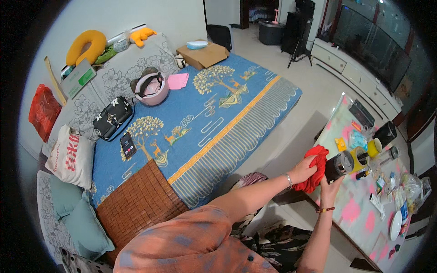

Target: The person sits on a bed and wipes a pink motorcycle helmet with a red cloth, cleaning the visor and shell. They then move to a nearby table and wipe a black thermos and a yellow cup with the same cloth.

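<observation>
Above the near edge of the coffee table, my left hand holds a bunched red cloth. The cloth is right against the side of a dark tumbler with a metal-rimmed lid. My right hand grips this tumbler from below; its fingers are partly hidden behind it. Just beyond stands a yellow container with a dark handle or spout. Farther back are a yellow cup, a black cylindrical container and a clear glass vessel.
Small packets, a white tube, a white oval dish and a clear plastic bag crowd the table. A sofa with a blue patterned cover bears a phone, a black handbag, a pink helmet and a cardboard box.
</observation>
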